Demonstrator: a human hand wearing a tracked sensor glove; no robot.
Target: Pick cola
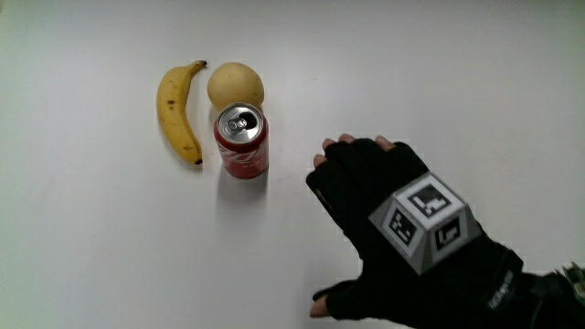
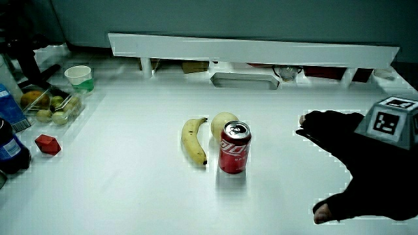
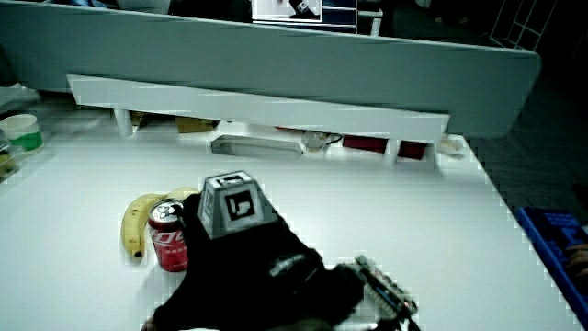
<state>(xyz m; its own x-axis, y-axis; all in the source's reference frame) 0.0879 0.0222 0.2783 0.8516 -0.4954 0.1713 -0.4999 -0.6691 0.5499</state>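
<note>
The cola, a red can (image 1: 241,141) with a silver top, stands upright on the white table; both side views show it too (image 2: 234,148) (image 3: 169,236). A yellow banana (image 1: 178,110) lies beside it, and a pale round fruit (image 1: 235,85) touches the can, farther from the person. The gloved hand (image 1: 375,210) hovers beside the can with a gap of bare table between them. Its fingers are spread, the thumb nearest the person, and it holds nothing. In a side view the hand (image 3: 248,257) partly covers the can.
A low white partition (image 2: 255,49) runs along the table's edge farthest from the person. Near another table edge in a side view stand a cup (image 2: 79,76), a tray of small fruit (image 2: 49,108), a red block (image 2: 47,144) and a dark bottle (image 2: 10,153).
</note>
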